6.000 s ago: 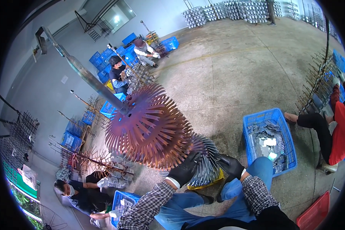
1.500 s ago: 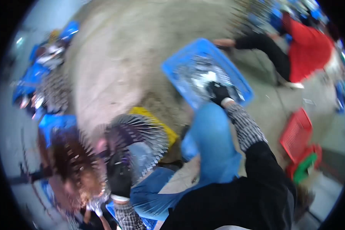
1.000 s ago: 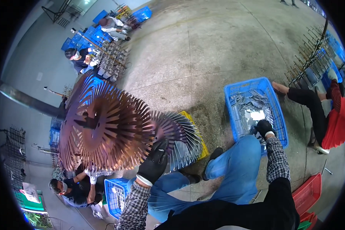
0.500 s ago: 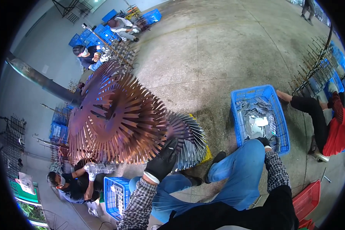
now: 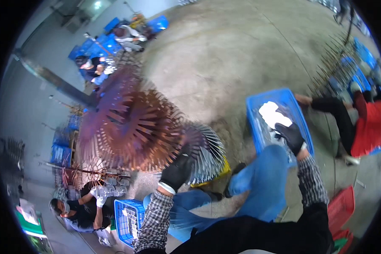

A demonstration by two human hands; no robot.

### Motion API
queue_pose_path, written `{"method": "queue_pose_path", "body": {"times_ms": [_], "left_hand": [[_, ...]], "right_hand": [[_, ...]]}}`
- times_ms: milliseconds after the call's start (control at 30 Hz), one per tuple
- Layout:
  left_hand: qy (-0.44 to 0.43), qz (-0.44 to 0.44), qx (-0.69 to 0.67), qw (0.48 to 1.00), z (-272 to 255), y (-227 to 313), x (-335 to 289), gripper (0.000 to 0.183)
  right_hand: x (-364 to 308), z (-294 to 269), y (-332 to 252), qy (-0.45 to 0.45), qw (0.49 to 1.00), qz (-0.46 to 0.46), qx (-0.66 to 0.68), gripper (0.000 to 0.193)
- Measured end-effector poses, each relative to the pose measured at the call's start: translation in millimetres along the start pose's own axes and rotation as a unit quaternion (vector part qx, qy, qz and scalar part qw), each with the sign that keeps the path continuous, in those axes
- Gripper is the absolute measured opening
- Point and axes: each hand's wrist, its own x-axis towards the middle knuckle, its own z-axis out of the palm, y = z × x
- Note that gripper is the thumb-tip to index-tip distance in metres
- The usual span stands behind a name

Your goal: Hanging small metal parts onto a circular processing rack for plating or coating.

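My left hand (image 5: 176,172), in a black glove, is closed at the near right rim of a stack of copper-brown metal discs (image 5: 135,131) with radiating prongs. Some of its fingers are blurred against the prongs. My right hand (image 5: 290,136), also black-gloved, grips a bright, flat metal plate (image 5: 273,114) over a blue basket (image 5: 307,122). Glare washes out the plate's outline, and I cannot tell whether it is one piece or more. More grey metal pieces lie in that basket. Silvery blades (image 5: 207,163) fan out at the right end of the disc stack.
A thick metal pole (image 5: 57,80) runs into the discs. A second blue basket (image 5: 119,220) with metal pieces stands by my left forearm, beside a seated co-worker (image 5: 82,207). A red basket (image 5: 342,208) and a person in red (image 5: 368,131) are at right. Other co-workers sit far left.
My right hand has moved from beside my knee up over the blue basket and now holds the bright plate. My left hand stays at the discs. The whole view has shifted slightly.
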Motion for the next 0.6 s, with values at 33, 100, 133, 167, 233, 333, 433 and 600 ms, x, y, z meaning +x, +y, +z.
{"method": "queue_pose_path", "body": {"times_ms": [33, 100, 133, 167, 233, 333, 433, 600], "left_hand": [[-0.007, -0.013, 0.019, 1.0, -2, 1, -3, 0.045], [-0.033, -0.017, 0.016, 0.999, -14, 11, -2, 0.043], [-0.003, 0.002, 0.029, 1.0, -21, 18, -1, 0.045], [0.036, 0.008, 0.052, 0.998, -28, 20, -4, 0.047], [0.036, 0.008, 0.032, 0.999, -39, 44, -2, 0.047], [0.058, -0.004, 0.007, 0.998, -44, 79, -7, 0.047], [0.029, -0.052, -0.088, 0.994, -39, 94, -18, 0.045], [-0.03, -0.135, -0.278, 0.951, -25, 101, -20, 0.036]], "right_hand": [[-13, 23, -21, -0.07, 0.995, 0.009, -0.074, 0.022], [-24, 44, -17, -0.163, 0.967, -0.051, -0.19, 0.022], [-32, 60, -7, -0.189, 0.968, -0.071, -0.152, 0.022], [-47, 102, -47, -0.183, 0.978, 0.094, 0.045, 0.024], [-57, 103, -41, -0.201, 0.972, 0.116, 0.047, 0.025], [-62, 112, -26, -0.288, 0.942, 0.161, 0.062, 0.029], [-74, 127, -29, -0.322, 0.923, 0.192, 0.086, 0.035], [-91, 128, -23, -0.398, 0.916, 0.027, -0.033, 0.048]]}}
